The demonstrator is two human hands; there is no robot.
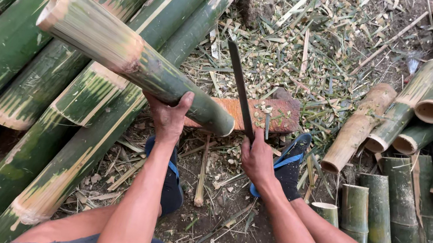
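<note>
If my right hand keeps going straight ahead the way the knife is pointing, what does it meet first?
Probably the reddish wooden block just ahead of the right hand, which grips the long knife. Beyond lie bamboo chips. Depth is hard to judge from above.

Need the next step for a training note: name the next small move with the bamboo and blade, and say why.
Probably bring the long blade down onto the near end of the bamboo section. The left hand holds that end over the reddish wooden block, and the right hand has the blade raised just beside it.
</note>
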